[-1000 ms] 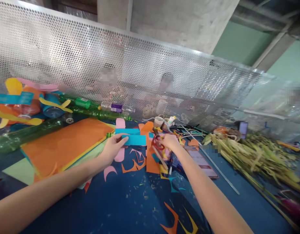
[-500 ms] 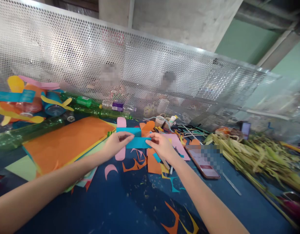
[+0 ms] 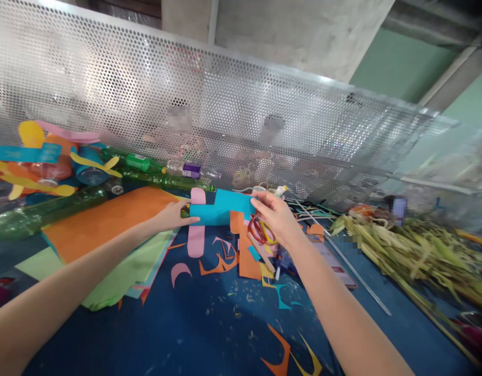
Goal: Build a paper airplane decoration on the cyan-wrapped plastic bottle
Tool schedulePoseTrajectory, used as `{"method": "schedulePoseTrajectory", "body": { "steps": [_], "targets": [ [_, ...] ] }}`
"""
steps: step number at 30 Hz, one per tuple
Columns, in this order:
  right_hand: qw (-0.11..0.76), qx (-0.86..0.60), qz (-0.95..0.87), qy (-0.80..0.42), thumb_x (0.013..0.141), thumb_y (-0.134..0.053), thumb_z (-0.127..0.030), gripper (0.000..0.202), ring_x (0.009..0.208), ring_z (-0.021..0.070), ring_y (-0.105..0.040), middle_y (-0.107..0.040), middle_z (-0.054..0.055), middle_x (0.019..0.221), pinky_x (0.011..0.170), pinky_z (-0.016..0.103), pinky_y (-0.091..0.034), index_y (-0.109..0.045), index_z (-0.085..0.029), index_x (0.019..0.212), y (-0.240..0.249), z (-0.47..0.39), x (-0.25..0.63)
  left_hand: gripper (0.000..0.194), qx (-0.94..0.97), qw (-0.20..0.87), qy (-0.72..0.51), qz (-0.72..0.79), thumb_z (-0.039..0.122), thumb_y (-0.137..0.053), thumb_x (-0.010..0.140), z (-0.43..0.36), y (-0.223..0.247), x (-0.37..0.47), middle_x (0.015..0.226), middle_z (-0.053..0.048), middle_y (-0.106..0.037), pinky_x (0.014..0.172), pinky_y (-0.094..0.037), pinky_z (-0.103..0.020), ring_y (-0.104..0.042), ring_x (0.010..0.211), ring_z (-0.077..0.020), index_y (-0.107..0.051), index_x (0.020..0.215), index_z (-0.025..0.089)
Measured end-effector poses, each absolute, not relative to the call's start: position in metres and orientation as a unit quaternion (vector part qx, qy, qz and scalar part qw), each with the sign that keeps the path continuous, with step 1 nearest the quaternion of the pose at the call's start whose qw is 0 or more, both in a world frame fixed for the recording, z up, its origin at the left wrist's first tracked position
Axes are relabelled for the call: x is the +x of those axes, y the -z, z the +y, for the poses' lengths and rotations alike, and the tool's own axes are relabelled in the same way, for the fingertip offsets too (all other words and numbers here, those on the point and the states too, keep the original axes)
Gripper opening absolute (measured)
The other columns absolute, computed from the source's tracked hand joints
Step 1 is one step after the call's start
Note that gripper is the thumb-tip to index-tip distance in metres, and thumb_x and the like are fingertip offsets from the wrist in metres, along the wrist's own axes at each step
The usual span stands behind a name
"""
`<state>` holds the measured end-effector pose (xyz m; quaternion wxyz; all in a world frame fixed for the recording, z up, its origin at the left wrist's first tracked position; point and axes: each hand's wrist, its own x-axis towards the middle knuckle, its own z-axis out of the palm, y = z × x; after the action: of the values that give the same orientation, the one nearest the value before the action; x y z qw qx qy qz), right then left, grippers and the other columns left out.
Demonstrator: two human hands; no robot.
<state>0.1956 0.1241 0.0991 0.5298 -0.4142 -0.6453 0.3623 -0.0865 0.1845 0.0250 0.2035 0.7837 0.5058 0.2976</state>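
My left hand (image 3: 173, 216) has its thumb and fingers around the left end of a tube-like body wrapped in blue paper (image 3: 209, 215). A bit of green and yellow shows between those fingers. My right hand (image 3: 278, 214) pinches the right end of a blue paper piece (image 3: 235, 199), which lies against the top of the wrapped body. A rounded pink paper strip (image 3: 196, 243) passes beneath the body, and an orange paper piece (image 3: 236, 222) shows at its right. Scissors with red and yellow handles (image 3: 260, 231) lie below my right hand.
Orange sheets (image 3: 103, 219) and pale green sheets (image 3: 134, 271) are stacked at left. Paper scraps (image 3: 221, 261) lie nearby. A phone (image 3: 334, 261) and dried leaves (image 3: 413, 250) are at right. Green bottles (image 3: 162, 178) line the perforated metal screen (image 3: 241, 115); people are blurred behind it.
My left hand has moved left to the wrapped body's end. My right hand has moved right and up with the blue paper piece, which is now against the body; the scissors have come into view.
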Motion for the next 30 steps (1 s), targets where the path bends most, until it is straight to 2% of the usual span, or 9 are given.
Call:
{"method": "schedulePoseTrajectory", "body": {
  "steps": [5, 9, 11, 17, 22, 26, 30],
  "targets": [
    [0.496, -0.416, -0.696, -0.311, 0.072, -0.066, -0.031, 0.019, 0.070, 0.0128, -0.060, -0.066, 0.001, 0.077, 0.068, 0.026, -0.047, -0.064, -0.018, 0.085, -0.122, 0.139, 0.173, 0.072, 0.812, 0.232, -0.303, 0.443, 0.057, -0.063, 0.067, 0.180, -0.016, -0.078, 0.116, -0.013, -0.059, 0.085, -0.046, -0.040, -0.057, 0.103, -0.0312, -0.046, 0.125, 0.017],
    [0.359, -0.488, -0.748, -0.273, 0.071, -0.066, -0.022, 0.011, 0.068, 0.0139, -0.063, -0.069, 0.002, 0.073, 0.065, 0.024, -0.047, -0.067, -0.016, 0.080, -0.111, 0.160, 0.160, 0.073, 0.810, 0.230, -0.310, 0.441, 0.056, -0.068, 0.061, 0.180, -0.005, -0.076, 0.118, -0.014, -0.055, 0.090, -0.044, -0.040, -0.054, 0.107, -0.0314, -0.050, 0.120, 0.016],
    [0.325, -0.506, -0.751, -0.271, 0.068, -0.066, -0.014, 0.005, 0.064, 0.0146, -0.063, -0.068, 0.002, 0.066, 0.062, 0.024, -0.047, -0.067, -0.015, 0.073, -0.098, 0.173, 0.158, 0.074, 0.806, 0.228, -0.310, 0.449, 0.056, -0.070, 0.060, 0.180, -0.001, -0.077, 0.117, -0.015, -0.053, 0.091, -0.044, -0.040, -0.053, 0.108, -0.0323, -0.053, 0.117, 0.014],
    [0.298, -0.532, -0.752, -0.251, 0.069, -0.065, -0.012, 0.006, 0.066, 0.0157, -0.064, -0.070, 0.004, 0.069, 0.062, 0.024, -0.048, -0.068, -0.014, 0.073, -0.073, 0.198, 0.160, 0.081, 0.801, 0.232, -0.314, 0.453, 0.056, -0.071, 0.058, 0.180, 0.005, -0.078, 0.130, -0.018, -0.040, 0.097, -0.039, -0.041, -0.048, 0.115, -0.0331, -0.049, 0.122, 0.012],
    [0.284, -0.538, -0.756, -0.242, 0.069, -0.065, -0.014, 0.008, 0.069, 0.0161, -0.065, -0.070, 0.004, 0.071, 0.061, 0.022, -0.048, -0.068, -0.014, 0.077, -0.070, 0.194, 0.157, 0.081, 0.801, 0.244, -0.323, 0.441, 0.054, -0.072, 0.057, 0.180, 0.006, -0.077, 0.130, -0.018, -0.041, 0.098, -0.039, -0.041, -0.047, 0.116, -0.0329, -0.049, 0.122, 0.012],
    [0.278, -0.545, -0.756, -0.230, 0.071, -0.063, -0.016, 0.011, 0.070, 0.0170, -0.065, -0.069, 0.005, 0.072, 0.059, 0.022, -0.047, -0.068, -0.013, 0.081, -0.069, 0.186, 0.154, 0.073, 0.803, 0.260, -0.327, 0.425, 0.056, -0.065, 0.066, 0.178, 0.003, -0.078, 0.129, -0.016, -0.046, 0.097, -0.039, -0.041, -0.048, 0.115, -0.0319, -0.049, 0.124, 0.014],
    [0.272, -0.549, -0.759, -0.219, 0.072, -0.064, -0.018, 0.012, 0.070, 0.0172, -0.065, -0.070, 0.006, 0.073, 0.059, 0.022, -0.046, -0.069, -0.013, 0.082, -0.069, 0.184, 0.154, 0.055, 0.797, 0.273, -0.337, 0.421, 0.054, -0.043, 0.083, 0.174, -0.001, -0.078, 0.129, -0.011, -0.050, 0.101, -0.035, -0.039, -0.045, 0.119, -0.0292, -0.051, 0.123, 0.018]
  ]
}}
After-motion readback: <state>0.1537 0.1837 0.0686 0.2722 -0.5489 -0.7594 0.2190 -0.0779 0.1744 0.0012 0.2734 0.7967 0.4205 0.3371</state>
